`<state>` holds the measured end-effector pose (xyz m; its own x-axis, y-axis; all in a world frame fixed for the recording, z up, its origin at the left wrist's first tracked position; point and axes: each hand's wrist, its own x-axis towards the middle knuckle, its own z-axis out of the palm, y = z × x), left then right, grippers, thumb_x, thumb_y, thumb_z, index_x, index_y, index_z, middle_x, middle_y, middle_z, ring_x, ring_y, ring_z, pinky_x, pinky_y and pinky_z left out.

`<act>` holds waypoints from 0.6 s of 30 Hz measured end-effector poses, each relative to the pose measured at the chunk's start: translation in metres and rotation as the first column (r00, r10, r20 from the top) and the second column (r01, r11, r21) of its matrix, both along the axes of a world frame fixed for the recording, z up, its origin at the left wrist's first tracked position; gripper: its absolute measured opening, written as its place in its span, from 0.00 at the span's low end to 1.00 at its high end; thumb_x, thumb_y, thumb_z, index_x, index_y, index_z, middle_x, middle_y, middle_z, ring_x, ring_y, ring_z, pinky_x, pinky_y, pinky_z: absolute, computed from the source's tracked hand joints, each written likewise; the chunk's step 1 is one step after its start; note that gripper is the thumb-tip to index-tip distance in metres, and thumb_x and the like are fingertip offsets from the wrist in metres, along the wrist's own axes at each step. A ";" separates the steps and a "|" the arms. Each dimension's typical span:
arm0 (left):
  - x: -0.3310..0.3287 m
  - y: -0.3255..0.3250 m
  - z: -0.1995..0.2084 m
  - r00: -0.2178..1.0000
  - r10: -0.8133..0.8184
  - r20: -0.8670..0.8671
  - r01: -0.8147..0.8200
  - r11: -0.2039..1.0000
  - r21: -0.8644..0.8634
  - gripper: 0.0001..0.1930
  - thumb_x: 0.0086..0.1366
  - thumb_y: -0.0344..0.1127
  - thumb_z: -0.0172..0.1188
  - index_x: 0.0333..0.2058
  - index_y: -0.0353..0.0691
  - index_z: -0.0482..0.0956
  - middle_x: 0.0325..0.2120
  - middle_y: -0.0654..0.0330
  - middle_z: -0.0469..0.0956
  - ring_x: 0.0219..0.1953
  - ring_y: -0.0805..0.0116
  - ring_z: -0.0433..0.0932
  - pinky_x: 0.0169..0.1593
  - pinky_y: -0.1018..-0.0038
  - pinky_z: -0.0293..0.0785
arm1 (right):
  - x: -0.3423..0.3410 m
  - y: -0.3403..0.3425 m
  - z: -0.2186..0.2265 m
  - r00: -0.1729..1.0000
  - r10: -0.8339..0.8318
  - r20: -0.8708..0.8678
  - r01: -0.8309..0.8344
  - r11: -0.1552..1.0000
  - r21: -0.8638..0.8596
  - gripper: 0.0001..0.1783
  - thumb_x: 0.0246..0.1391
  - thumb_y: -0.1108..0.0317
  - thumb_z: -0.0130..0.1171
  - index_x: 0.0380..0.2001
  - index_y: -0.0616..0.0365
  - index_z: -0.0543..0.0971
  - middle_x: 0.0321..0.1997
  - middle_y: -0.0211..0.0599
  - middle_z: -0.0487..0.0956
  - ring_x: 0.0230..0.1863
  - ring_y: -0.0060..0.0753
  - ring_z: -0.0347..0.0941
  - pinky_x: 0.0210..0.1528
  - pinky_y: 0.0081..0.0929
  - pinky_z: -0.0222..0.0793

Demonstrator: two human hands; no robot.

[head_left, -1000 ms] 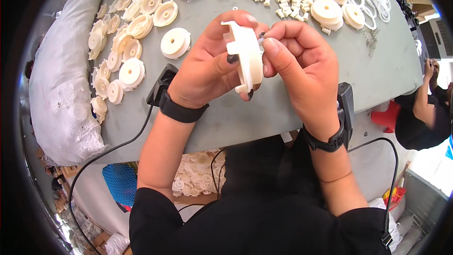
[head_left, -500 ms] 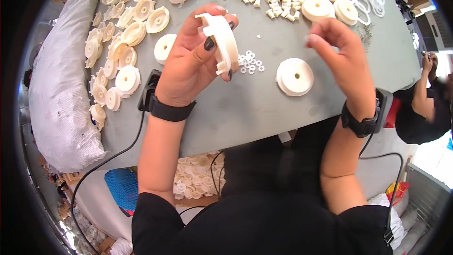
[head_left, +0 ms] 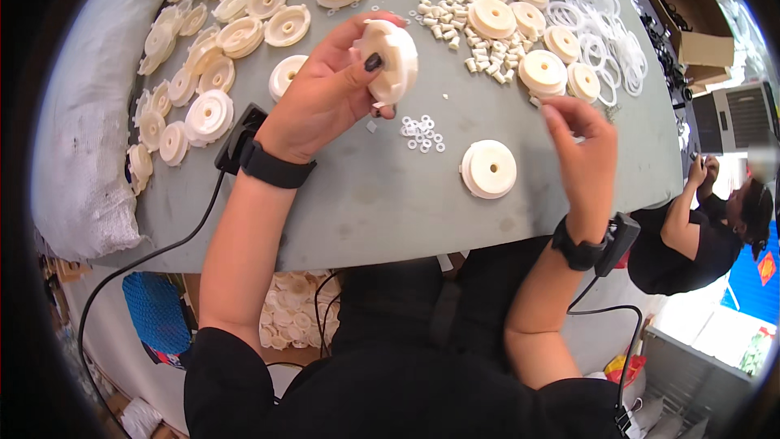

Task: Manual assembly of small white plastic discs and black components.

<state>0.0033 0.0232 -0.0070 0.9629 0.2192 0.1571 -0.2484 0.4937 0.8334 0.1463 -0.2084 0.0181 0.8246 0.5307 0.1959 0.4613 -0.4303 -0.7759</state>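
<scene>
My left hand (head_left: 329,89) is closed around a cream plastic round cap (head_left: 400,61), held tilted on edge above the table, its thumb pressed on the face. To the right, my right hand (head_left: 583,142) is raised with thumb and forefinger pinched together. A small pale piece (head_left: 535,102) shows at those fingertips; its exact kind is too small to tell. Between the hands, a little pile of white washers (head_left: 423,135) lies on the table. Nearer to me sits a cream round disc (head_left: 489,169) with a centre hole.
Many cream discs (head_left: 244,36) cover the table's left side, beside a white woven sack (head_left: 89,130). Farther off lie small cylindrical plugs (head_left: 488,57), stacked discs (head_left: 543,73) and clear rings (head_left: 605,57). Cables run from both wrist straps. Another person (head_left: 691,232) is at the right.
The view has shifted, showing more of the table's far right. The cap in my left hand has turned, its face now more toward me. My right hand stays pinched.
</scene>
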 end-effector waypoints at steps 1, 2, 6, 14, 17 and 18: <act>0.001 0.000 0.000 1.000 0.011 0.005 -0.011 1.000 -0.005 0.23 0.62 0.35 0.54 0.54 0.43 0.59 0.46 0.57 0.67 0.27 0.71 0.73 0.29 0.79 0.72 | -0.009 0.009 0.002 0.991 0.130 0.017 -0.131 0.990 0.055 0.08 0.45 0.70 0.59 0.29 0.63 0.78 0.22 0.33 0.76 0.24 0.24 0.67 0.31 0.20 0.64; 0.002 0.001 0.000 0.999 -0.035 0.020 0.035 0.999 -0.003 0.23 0.62 0.35 0.53 0.54 0.43 0.59 0.46 0.57 0.67 0.27 0.70 0.74 0.29 0.79 0.73 | -0.017 0.018 0.001 0.974 0.225 0.037 -0.225 0.974 0.015 0.08 0.44 0.70 0.59 0.28 0.62 0.78 0.24 0.34 0.76 0.25 0.26 0.68 0.32 0.22 0.64; 0.001 0.001 0.002 0.996 -0.086 0.012 0.086 0.996 0.016 0.22 0.62 0.34 0.52 0.54 0.44 0.60 0.47 0.57 0.67 0.29 0.70 0.77 0.28 0.80 0.76 | -0.039 0.045 -0.010 0.928 0.367 0.068 -0.349 0.918 -0.186 0.07 0.41 0.67 0.61 0.25 0.58 0.77 0.24 0.36 0.74 0.30 0.36 0.69 0.35 0.32 0.62; -0.003 0.000 0.005 0.993 -0.111 0.036 0.112 0.993 -0.036 0.23 0.61 0.36 0.54 0.54 0.45 0.61 0.48 0.57 0.67 0.30 0.70 0.77 0.27 0.79 0.77 | -0.042 0.051 -0.013 0.911 0.403 -0.086 -0.406 0.914 -0.021 0.06 0.45 0.70 0.59 0.28 0.60 0.76 0.27 0.34 0.76 0.28 0.31 0.71 0.33 0.26 0.64; -0.004 -0.006 0.005 0.964 -0.221 0.146 0.219 0.975 0.036 0.21 0.61 0.37 0.55 0.52 0.48 0.62 0.46 0.56 0.65 0.30 0.69 0.76 0.26 0.79 0.77 | -0.061 0.055 0.009 0.852 0.393 -0.346 -0.189 0.846 0.498 0.06 0.49 0.72 0.58 0.30 0.64 0.75 0.29 0.33 0.77 0.28 0.21 0.72 0.33 0.19 0.66; -0.005 -0.010 0.006 0.957 -0.239 0.163 0.243 0.970 -0.008 0.20 0.60 0.38 0.56 0.51 0.50 0.63 0.45 0.57 0.63 0.29 0.68 0.76 0.25 0.79 0.77 | -0.067 0.055 0.014 0.842 0.422 -0.335 -0.189 0.813 0.551 0.06 0.51 0.73 0.58 0.31 0.66 0.75 0.30 0.31 0.76 0.31 0.17 0.71 0.35 0.16 0.67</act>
